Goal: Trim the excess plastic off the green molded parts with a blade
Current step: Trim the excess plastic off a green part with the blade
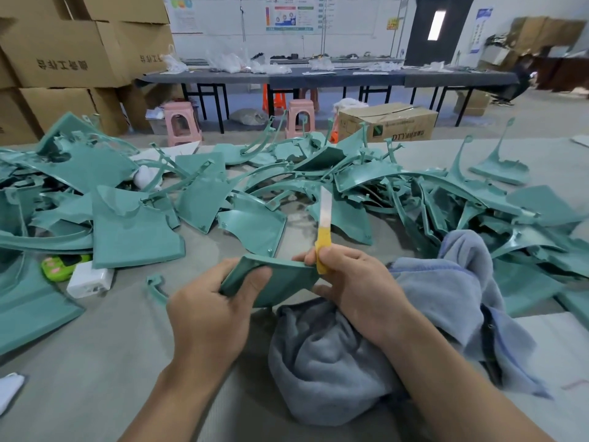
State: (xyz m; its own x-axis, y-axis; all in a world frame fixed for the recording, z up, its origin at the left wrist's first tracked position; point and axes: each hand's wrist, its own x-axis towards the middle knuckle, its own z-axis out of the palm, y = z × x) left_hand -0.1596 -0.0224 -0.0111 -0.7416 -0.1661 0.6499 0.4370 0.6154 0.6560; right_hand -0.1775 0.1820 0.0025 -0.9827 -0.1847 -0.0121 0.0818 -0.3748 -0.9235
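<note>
My left hand (216,301) grips a flat green molded part (280,282) by its left edge, thumb on top, just above the table. My right hand (350,282) holds a blade (324,215) with a yellow taped handle, its pale tip pointing up and away. The fingers of that hand also touch the part's right edge. A wide heap of green molded parts (197,199) and curved green strips spreads across the table beyond both hands.
A grey-blue cloth (430,314) lies bunched under my right arm. A white charger block (90,279) and a green toy-like item (59,266) sit at the left. Cardboard boxes (63,59), pink stools (181,122) and a long dark table (318,78) stand behind.
</note>
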